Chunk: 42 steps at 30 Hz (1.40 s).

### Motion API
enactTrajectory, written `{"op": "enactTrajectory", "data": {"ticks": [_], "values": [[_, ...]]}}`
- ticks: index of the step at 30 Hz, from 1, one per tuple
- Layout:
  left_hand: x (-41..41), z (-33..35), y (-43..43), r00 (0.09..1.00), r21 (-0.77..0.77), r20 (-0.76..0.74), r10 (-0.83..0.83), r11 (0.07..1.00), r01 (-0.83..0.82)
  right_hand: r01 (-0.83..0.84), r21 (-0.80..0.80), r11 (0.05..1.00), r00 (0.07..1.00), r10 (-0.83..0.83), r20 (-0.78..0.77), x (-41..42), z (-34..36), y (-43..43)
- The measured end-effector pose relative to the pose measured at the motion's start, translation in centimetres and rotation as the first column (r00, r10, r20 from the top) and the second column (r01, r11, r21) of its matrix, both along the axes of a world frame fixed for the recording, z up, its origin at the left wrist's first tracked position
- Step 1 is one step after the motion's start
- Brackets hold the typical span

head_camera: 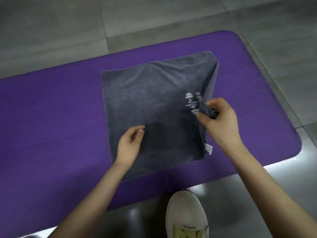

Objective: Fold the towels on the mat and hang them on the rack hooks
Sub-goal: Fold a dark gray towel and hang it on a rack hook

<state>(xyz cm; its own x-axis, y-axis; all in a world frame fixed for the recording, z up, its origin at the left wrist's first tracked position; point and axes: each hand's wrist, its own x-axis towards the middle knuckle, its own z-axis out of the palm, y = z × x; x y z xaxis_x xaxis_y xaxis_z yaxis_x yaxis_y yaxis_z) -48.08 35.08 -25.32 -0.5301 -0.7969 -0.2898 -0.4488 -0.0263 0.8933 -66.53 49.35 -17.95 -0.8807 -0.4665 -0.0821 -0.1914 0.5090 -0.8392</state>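
A dark grey towel (151, 107) lies folded into a rough square on the purple mat (56, 117). It has white embroidery near its right edge and a small white label at its lower right corner. My right hand (217, 121) pinches a bunched bit of the towel's right edge and lifts it slightly. My left hand (129, 145) hovers over the towel's lower left part with loosely curled fingers and holds nothing. No rack or hooks appear in view.
The mat lies on a grey tiled floor (51, 31). Its rounded right end is near the floor's tile joint. My white shoe (187, 215) stands on the floor just below the mat's near edge.
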Motion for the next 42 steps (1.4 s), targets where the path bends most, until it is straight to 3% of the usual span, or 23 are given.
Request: {"op": "enactTrajectory", "data": {"ticks": [2, 4, 6, 8, 10, 12, 14, 16, 20, 23, 26, 30, 32, 34, 36, 40, 42], "values": [[0.7, 1.3, -0.5, 0.969, 0.332, -0.078, 0.235, 0.922, -0.197, -0.162, -0.020, 0.987, 0.983, 0.159, -0.093, 3.9, 1.1, -2.7], [1.9, 2.2, -1.1, 0.932, 0.522, -0.066, 0.355, 0.809, -0.271, -0.323, -0.014, 0.946, 0.935, 0.317, -0.157, 7.5, 0.9, -4.3], [3.3, 2.6, -1.5, 0.923, 0.619, -0.011, 0.384, 0.728, -0.295, -0.474, 0.113, 0.873, 0.863, 0.487, -0.135, 10.3, 0.0, -5.1], [4.6, 2.4, -1.7, 0.924, 0.664, 0.047, 0.381, 0.679, -0.314, -0.607, 0.320, 0.728, 0.760, 0.649, -0.036, 11.7, -1.5, -5.2], [5.6, 1.9, -1.7, 0.922, 0.697, 0.086, 0.377, 0.638, -0.326, -0.694, 0.444, 0.567, 0.680, 0.719, 0.145, 11.8, -2.9, -5.3], [6.3, 1.2, -1.7, 0.920, 0.721, 0.109, 0.377, 0.607, -0.335, -0.717, 0.487, 0.500, 0.661, 0.710, 0.244, 11.0, -3.4, -6.1], [6.4, 0.9, -1.9, 0.923, 0.733, 0.116, 0.368, 0.595, -0.330, -0.665, 0.498, 0.556, 0.714, 0.669, 0.207, 9.6, -3.5, -7.7], [6.1, 0.7, -2.3, 0.925, 0.735, 0.115, 0.363, 0.595, -0.325, -0.579, 0.455, 0.677, 0.797, 0.589, 0.137, 7.8, -3.7, -10.1], [4.8, 0.5, -3.8, 0.913, 0.689, 0.110, 0.392, 0.632, -0.354, -0.361, 0.264, 0.894, 0.929, 0.368, 0.025, 4.4, -4.9, -16.0], [3.0, 0.3, -5.5, 0.904, 0.622, 0.083, 0.420, 0.687, -0.376, -0.219, 0.124, 0.968, 0.974, 0.225, -0.033, 2.4, -6.4, -20.7], [0.2, 0.1, -7.6, 0.900, 0.529, 0.062, 0.431, 0.750, -0.396, -0.204, 0.194, 0.960, 0.957, 0.237, -0.169, 1.2, -7.8, -24.7], [-3.9, -0.4, -10.0, 0.918, 0.433, 0.090, 0.386, 0.815, -0.385, -0.162, 0.223, 0.961, 0.972, 0.195, -0.135, -0.1, -9.4, -27.2], [-5.4, -0.4, -10.7, 0.938, 0.386, 0.132, 0.321, 0.855, -0.347, -0.158, 0.259, 0.953, 0.953, 0.216, -0.212, -0.8, -9.8, -27.4], [-6.3, -0.4, -11.1, 0.957, 0.373, 0.164, 0.241, 0.883, -0.286, -0.191, 0.349, 0.917, 0.853, 0.331, -0.403, -1.9, -9.8, -27.7], [-6.6, -0.5, -11.3, 0.964, 0.400, 0.189, 0.185, 0.882, -0.248, -0.276, 0.438, 0.855, 0.744, 0.479, -0.466, -3.8, -9.5, -28.8], [-6.1, -0.9, -11.2, 0.965, 0.387, 0.220, 0.141, 0.895, -0.220, -0.513, 0.417, 0.750, 0.797, 0.597, -0.093, -7.7, -9.3, -31.1], [-6.2, -0.9, -11.1, 0.969, 0.395, 0.205, 0.138, 0.894, -0.211, -0.555, 0.401, 0.729, 0.781, 0.622, -0.052, -8.5, -9.3, -31.4]]}}
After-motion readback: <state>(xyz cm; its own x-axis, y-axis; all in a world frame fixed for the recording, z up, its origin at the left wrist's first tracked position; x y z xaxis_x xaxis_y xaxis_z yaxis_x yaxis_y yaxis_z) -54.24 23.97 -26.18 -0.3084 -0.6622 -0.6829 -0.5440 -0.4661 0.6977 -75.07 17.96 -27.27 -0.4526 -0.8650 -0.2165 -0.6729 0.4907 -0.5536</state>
